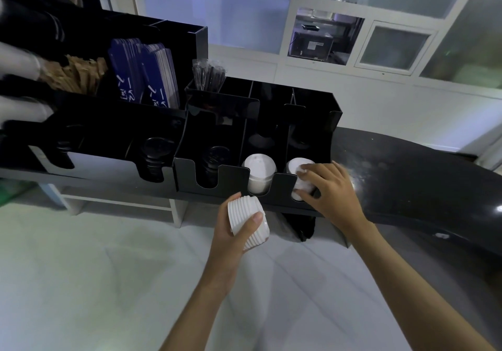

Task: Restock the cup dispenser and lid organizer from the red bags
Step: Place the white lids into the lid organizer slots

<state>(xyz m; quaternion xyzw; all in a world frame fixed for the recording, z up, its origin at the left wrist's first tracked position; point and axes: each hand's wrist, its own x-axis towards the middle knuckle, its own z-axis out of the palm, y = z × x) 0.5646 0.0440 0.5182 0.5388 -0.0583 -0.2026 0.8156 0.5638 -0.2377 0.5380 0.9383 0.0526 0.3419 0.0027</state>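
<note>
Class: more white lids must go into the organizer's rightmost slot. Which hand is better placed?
Probably the left hand: it grips a spare lid stack near the organizer; the right hand is busy in that slot.

The black acrylic lid organizer [260, 122] stood on the dark counter, divided into three front slots, each with a U-shaped cut-out in its front wall. The left slot held a stack of black round plastic lids [214, 157]. The middle slot held a stack of white round plastic lids [258, 172], upright and reaching the front wall's top edge. The right slot held a second white lid stack [297, 171], partly covered from the front. A loose ribbed stack of white plastic lids [245, 221] lay tilted on its side, just before the organizer's front wall and below it.
</note>
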